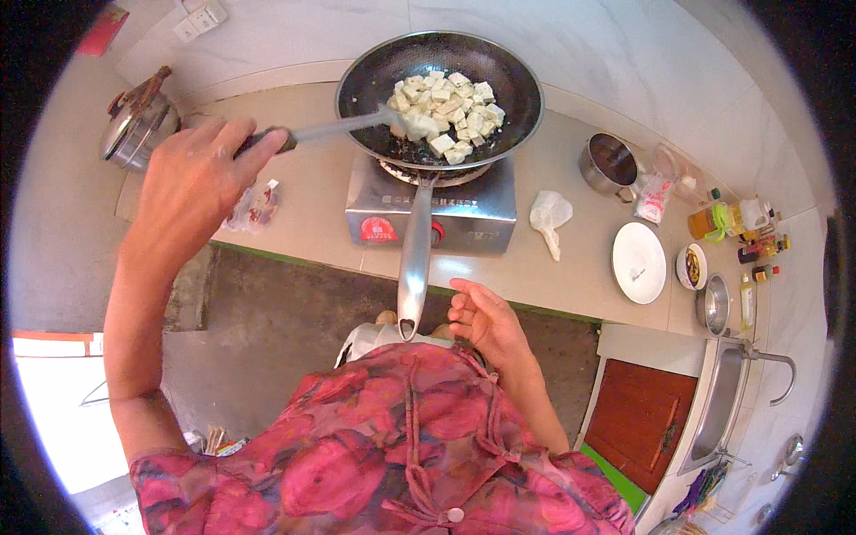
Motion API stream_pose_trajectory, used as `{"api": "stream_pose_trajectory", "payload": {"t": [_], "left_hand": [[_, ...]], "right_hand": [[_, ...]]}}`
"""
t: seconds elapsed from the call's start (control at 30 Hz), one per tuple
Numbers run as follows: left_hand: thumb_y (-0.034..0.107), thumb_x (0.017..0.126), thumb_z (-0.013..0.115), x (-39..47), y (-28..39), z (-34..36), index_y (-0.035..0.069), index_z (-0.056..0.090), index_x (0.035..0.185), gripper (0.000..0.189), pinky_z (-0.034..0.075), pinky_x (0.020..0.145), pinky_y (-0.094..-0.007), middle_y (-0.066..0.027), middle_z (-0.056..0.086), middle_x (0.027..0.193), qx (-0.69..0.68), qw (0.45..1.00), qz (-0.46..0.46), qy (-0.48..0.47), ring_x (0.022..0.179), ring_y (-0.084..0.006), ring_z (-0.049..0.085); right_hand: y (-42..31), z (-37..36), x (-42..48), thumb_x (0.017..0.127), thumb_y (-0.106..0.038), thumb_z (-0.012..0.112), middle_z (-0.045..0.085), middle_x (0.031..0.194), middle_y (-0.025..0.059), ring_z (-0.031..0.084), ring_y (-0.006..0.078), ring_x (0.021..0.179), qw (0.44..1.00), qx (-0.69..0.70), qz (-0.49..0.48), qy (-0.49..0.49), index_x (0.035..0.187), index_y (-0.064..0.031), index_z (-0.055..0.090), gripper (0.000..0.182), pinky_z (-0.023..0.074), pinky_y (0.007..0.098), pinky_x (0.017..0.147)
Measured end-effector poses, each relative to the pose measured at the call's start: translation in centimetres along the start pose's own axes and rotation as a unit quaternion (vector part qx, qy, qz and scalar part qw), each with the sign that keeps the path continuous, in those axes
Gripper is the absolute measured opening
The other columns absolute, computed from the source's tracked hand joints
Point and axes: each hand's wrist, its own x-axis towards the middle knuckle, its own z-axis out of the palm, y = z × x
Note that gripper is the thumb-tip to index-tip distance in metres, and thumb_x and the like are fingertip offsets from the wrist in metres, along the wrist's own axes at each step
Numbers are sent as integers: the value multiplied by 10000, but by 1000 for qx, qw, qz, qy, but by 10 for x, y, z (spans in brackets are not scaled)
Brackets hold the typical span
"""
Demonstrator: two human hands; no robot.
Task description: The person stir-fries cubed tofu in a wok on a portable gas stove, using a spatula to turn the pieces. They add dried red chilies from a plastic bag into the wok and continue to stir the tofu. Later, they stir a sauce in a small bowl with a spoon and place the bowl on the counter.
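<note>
My left hand (200,164) grips the dark handle of a metal spatula (341,126). The spatula's blurred blade is in the wok (525,100), against the left side of a heap of pale tofu cubes (468,110). Under the wok is a silver tabletop gas stove (478,217) with a red knob. The wok's metal handle (416,261) points towards my body, past the counter edge. My right hand (491,324) is to the right of the handle's end, apart from it, with loosely bent fingers and nothing in them.
A lidded metal pot (137,134) stands far left, and a plastic bag (257,207) lies near my left hand. Rightward are a crumpled bag (552,214), metal mug (608,164), white plate (638,264), bowl of food (692,266), metal basin (715,304), several bottles and the sink (719,408).
</note>
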Motion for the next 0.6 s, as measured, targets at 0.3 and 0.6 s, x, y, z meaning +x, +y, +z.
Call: {"api": "stream_pose_trajectory", "payload": {"t": [0.3,0.6], "left_hand": [[42,775,608,-33,-9,20,197,606,1137,393,475,582,-308,-16,592,896,-123,969,-159,147,719,-198,594],[61,842,588,-76,-7,79,-15,570,1156,323,415,584,-224,-41,618,890,-450,827,-237,240,702,-78,535]], "right_hand": [[5,-4,-21,903,-238,519,590,892,42,597,149,778,994,1,-46,97,1191,-14,492,365,517,291,692],[29,26,5,891,-248,540,603,880,33,614,154,793,992,-59,-20,112,1150,-21,519,346,527,300,684]]}}
